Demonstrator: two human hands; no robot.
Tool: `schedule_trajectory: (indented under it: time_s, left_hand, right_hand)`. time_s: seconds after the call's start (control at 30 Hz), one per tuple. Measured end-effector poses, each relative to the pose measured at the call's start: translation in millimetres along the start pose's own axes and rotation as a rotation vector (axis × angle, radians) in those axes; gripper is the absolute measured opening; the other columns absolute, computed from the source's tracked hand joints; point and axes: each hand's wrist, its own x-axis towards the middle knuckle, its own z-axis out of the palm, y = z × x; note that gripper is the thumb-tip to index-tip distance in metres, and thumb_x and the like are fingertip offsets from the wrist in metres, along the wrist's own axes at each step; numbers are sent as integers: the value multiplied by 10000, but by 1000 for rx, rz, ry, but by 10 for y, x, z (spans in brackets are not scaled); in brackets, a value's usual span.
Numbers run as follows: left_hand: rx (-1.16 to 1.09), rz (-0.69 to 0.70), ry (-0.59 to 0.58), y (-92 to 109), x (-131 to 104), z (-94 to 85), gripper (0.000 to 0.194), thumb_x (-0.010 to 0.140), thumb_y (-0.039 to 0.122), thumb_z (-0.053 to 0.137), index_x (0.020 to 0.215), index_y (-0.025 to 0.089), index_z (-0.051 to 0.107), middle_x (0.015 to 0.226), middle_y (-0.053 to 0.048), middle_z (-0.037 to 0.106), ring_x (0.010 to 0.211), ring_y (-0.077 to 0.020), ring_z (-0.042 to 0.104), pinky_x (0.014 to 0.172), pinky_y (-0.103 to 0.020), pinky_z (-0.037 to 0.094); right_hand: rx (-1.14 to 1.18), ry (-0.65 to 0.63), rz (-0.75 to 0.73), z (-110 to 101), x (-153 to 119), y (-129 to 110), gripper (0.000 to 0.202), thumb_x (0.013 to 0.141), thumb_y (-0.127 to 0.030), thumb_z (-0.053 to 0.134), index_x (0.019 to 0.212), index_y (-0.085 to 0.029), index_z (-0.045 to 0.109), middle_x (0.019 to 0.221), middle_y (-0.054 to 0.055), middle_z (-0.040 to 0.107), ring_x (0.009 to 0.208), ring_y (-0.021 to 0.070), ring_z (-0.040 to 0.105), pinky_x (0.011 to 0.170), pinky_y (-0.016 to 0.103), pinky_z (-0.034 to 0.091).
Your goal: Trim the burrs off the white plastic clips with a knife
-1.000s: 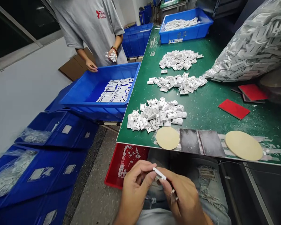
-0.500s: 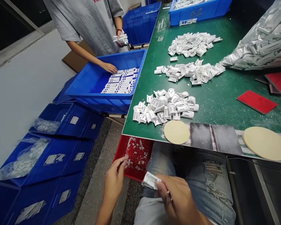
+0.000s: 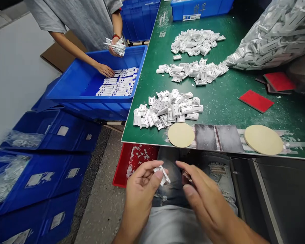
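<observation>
A small white plastic part (image 3: pixel 163 175) is pinched between the thumb and fingers of my left hand (image 3: pixel 142 186), above my lap. Facing it from the right, my right hand (image 3: pixel 203 189) has its thumb and index finger apart, clear of the part. Its other fingers curl inward, and whether something small lies in them I cannot make out. On the green table (image 3: pixel 218 101) beyond my hands lies a near pile of curved, slotted white plastic parts (image 3: pixel 170 108).
Two more white piles (image 3: pixel 195 42) and a bulging clear bag (image 3: pixel 274 37) are farther back. Round cream discs (image 3: pixel 181 135) and dark pads (image 3: pixel 205 137) line the near edge. Below it sits a red bin (image 3: pixel 122 169). A co-worker's hand (image 3: pixel 106 70) reaches into a blue crate (image 3: pixel 91 98).
The white part has passed from my right hand to my left. Both hands have come close together over my lap, and my right fingers have spread. The camera view has shifted slightly.
</observation>
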Motion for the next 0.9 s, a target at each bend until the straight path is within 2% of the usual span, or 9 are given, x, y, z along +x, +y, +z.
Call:
schedule_trajectory:
  time_s: [0.07, 0.17, 0.27, 0.33, 0.4, 0.57, 0.9]
  left_hand:
    - [-43, -14, -63, 37, 21, 25, 216, 800, 295, 808, 989, 197, 770, 817, -39, 768, 675, -130, 686, 618, -195, 558]
    - [-70, -42, -144, 84, 7, 81, 210, 761, 282, 838, 941, 180, 796, 745, -40, 745, 620, -123, 655, 559, -189, 549]
    - [-50, -77, -184, 142, -32, 152, 182, 766, 271, 835, 929, 195, 808, 718, -25, 717, 624, -107, 634, 559, -173, 544]
    - [-31, -88, -204, 192, -55, 190, 167, 785, 270, 822, 942, 214, 813, 718, -16, 705, 624, -95, 619, 565, -162, 540]
    - [-17, -96, -227, 242, -76, 214, 159, 788, 276, 821, 939, 227, 819, 725, -15, 704, 615, -89, 608, 565, -160, 540]
    - [25, -105, -239, 314, -115, 236, 124, 786, 273, 823, 907, 246, 830, 714, -13, 692, 625, -94, 604, 569, -153, 532]
    - [59, -121, -272, 310, -95, 259, 109, 812, 276, 804, 918, 281, 827, 705, 9, 681, 603, -80, 615, 592, -146, 537]
  right_hand:
    - [-149, -5, -120, -175, -1, 28, 295, 1039, -238, 381, 1285, -160, 524, 890, 40, 647, 779, 157, 593, 710, 268, 463]
    - [-335, -24, -259, -357, 30, 16, 195, 1041, -231, 395, 1095, -181, 575, 768, 9, 603, 663, 159, 530, 618, 283, 383]
    - [-474, -4, -340, -428, 79, -28, 378, 1054, -442, 343, 914, -187, 585, 677, 4, 548, 589, 166, 481, 556, 317, 300]
    - [-565, 28, -373, -440, 110, -44, 519, 1017, -592, 313, 785, -203, 568, 620, 0, 505, 550, 172, 439, 539, 337, 260]
    - [-639, 54, -391, -442, 135, -45, 552, 1000, -627, 310, 691, -222, 525, 577, -5, 460, 522, 175, 390, 533, 346, 234]
    - [-699, 70, -412, -449, 156, -27, 546, 1007, -608, 304, 650, -236, 481, 557, -9, 428, 513, 183, 353, 530, 351, 207]
    - [-724, 62, -395, -439, 128, 8, 545, 1001, -627, 282, 667, -238, 468, 566, -6, 430, 519, 186, 346, 533, 351, 191]
